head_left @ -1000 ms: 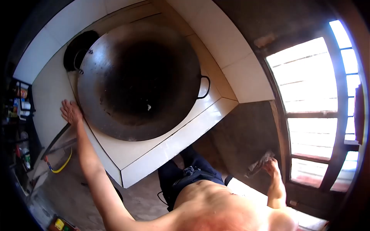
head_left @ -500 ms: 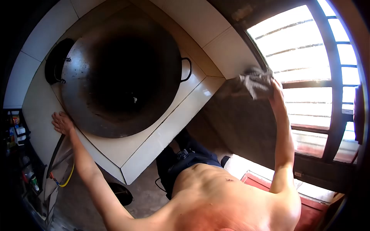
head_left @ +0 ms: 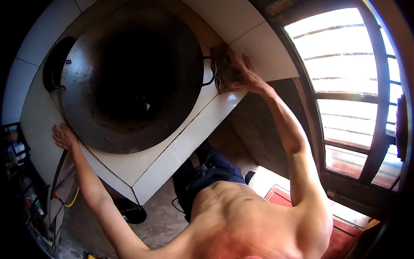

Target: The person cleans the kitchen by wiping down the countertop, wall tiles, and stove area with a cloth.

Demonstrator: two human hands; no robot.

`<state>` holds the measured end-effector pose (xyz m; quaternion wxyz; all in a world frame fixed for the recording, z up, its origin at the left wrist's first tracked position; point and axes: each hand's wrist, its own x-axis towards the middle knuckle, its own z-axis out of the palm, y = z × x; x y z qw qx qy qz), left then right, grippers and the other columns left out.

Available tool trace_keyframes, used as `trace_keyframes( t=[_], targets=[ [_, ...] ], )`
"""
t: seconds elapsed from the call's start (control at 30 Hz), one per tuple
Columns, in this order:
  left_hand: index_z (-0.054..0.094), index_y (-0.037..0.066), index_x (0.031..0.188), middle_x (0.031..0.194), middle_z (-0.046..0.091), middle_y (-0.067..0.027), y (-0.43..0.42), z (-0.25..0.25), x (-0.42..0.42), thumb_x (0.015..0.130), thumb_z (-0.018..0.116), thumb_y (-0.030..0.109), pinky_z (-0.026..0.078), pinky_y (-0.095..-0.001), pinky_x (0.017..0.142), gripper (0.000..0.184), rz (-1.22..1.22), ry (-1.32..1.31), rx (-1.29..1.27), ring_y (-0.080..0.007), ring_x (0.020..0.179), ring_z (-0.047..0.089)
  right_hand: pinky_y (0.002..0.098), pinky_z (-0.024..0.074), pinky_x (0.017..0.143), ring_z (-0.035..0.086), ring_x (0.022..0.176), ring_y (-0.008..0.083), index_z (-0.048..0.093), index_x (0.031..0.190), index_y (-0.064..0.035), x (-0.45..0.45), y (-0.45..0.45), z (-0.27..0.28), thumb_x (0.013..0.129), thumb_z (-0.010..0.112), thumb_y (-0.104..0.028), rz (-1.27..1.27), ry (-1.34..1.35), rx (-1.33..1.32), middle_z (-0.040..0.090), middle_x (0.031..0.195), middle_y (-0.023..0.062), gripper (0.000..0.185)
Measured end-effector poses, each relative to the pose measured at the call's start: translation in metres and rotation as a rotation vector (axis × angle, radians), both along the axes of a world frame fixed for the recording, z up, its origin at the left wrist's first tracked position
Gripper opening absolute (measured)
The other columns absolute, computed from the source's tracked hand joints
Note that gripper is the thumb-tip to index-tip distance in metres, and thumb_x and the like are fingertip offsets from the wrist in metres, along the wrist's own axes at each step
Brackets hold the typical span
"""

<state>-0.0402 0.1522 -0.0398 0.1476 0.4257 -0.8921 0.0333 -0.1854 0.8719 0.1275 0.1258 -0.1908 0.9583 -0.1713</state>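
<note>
Cloth [head_left: 221,64] lies rumpled on glossy tile [head_left: 185,145] beside the round wok [head_left: 133,77].

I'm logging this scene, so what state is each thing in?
Wok: uncovered, mouth up, small pale bit inside
Cloth: crumpled, beside the wok
Left hand: open, on the counter
Right hand: at the cloth, grip unclear
Window: bright, open or shut unclear

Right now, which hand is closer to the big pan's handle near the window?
Right hand, beside that handle with a cloth; left hand is on the counter, across the pan.
</note>
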Motion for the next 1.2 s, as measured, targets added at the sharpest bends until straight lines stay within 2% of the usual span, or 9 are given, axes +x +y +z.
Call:
trace_keyframes(
  t=[0.3,0.43,0.63,0.77,0.9,1.0,1.1,1.17,1.2],
  targets=[
    [0.037,0.014,0.136,0.144,0.031,-0.0043,0.001,0.0,0.004,0.095,0.028,0.046,0.017,-0.0469,0.107,0.053,-0.018,-0.012,-0.036,-0.032,0.133,0.025,0.0496,0.0214,0.106,0.022,0.132,0.0402,0.033,0.138,-0.0102,0.01,-0.023,-0.085,0.09,0.048,-0.033,0.172,0.266,0.098,0.027,0.141,0.024,0.055],
    [0.035,0.013,0.137,0.144,0.032,-0.0055,0.009,0.003,0.005,0.096,0.027,0.045,0.018,-0.0469,0.107,0.053,-0.013,0.025,-0.021,-0.032,0.132,0.025,0.0481,0.0145,0.11,0.02,0.135,0.0346,0.031,0.139,-0.0062,-0.071,-0.011,-0.132,0.085,0.053,-0.02,0.287,0.19,-0.349,0.027,0.144,0.0178,0.06],
    [0.041,0.008,0.133,0.137,0.04,-0.0118,-0.01,0.015,0.004,0.095,0.039,0.035,0.025,-0.0411,0.104,0.047,-0.034,-0.202,0.102,-0.0301,0.128,0.033,0.0423,0.0169,0.111,0.022,0.133,0.036,0.037,0.133,-0.0011,-0.193,-0.166,-0.044,0.087,0.041,-0.011,0.574,0.796,0.733,0.03,0.141,0.0199,0.047],
    [0.039,0.005,0.132,0.135,0.041,-0.0137,-0.038,-0.03,0.031,0.093,0.043,0.026,0.028,-0.0392,0.104,0.044,-0.339,0.206,-0.034,-0.0279,0.125,0.037,0.0378,0.0226,0.109,0.027,0.13,0.0345,0.042,0.128,0.0002,-0.291,-0.231,-0.045,0.089,0.035,-0.005,0.598,0.879,0.577,0.033,0.138,0.0206,0.04],
    [0.039,0.002,0.131,0.134,0.042,-0.0168,-0.026,-0.018,0.033,0.094,0.042,0.024,0.029,-0.039,0.104,0.043,-0.345,0.11,-0.091,-0.0303,0.125,0.037,0.0424,0.0301,0.104,0.036,0.124,0.0328,0.048,0.122,0.0007,-0.394,-0.272,-0.076,0.085,0.047,-0.007,0.524,0.7,0.25,0.044,0.128,0.0185,0.038],
    [0.04,0.0,0.13,0.133,0.042,-0.0186,-0.027,-0.01,0.034,0.094,0.042,0.022,0.029,-0.0386,0.104,0.043,-0.217,0.058,0.028,-0.0316,0.125,0.038,0.0411,0.0346,0.1,0.044,0.116,0.0303,0.053,0.115,0.0001,-0.427,-0.295,-0.063,0.084,0.051,-0.008,0.619,0.771,0.418,0.051,0.119,0.0165,0.033],
    [0.041,-0.003,0.129,0.132,0.043,-0.0204,-0.028,-0.004,0.032,0.094,0.042,0.02,0.029,-0.0382,0.104,0.042,-0.115,0.022,0.101,-0.0329,0.124,0.039,0.0332,0.0465,0.07,0.055,0.084,0.0228,0.052,0.115,-0.0013,-0.467,-0.302,-0.051,0.089,0.049,-0.015,0.857,1.167,0.412,0.058,0.103,0.013,0.029],
    [0.041,-0.004,0.128,0.132,0.043,-0.0216,-0.026,-0.001,0.028,0.094,0.042,0.018,0.03,-0.038,0.104,0.041,-0.06,0.001,0.125,-0.0337,0.123,0.04,0.0322,0.0469,0.07,0.056,0.082,0.0222,0.053,0.113,-0.0018,-0.477,-0.296,-0.062,0.089,0.05,-0.017,0.908,1.286,0.553,0.059,0.101,0.0123,0.029],
    [0.041,-0.005,0.128,0.131,0.043,-0.0222,-0.024,0.001,0.022,0.094,0.042,0.018,0.03,-0.0379,0.104,0.041,-0.064,0.005,0.113,-0.0341,0.123,0.04,0.0345,0.0421,0.083,0.052,0.095,0.0248,0.055,0.11,-0.0018,-0.474,-0.287,-0.073,0.085,0.052,-0.015,0.864,1.23,0.772,0.057,0.105,0.0131,0.028]
  ],
)
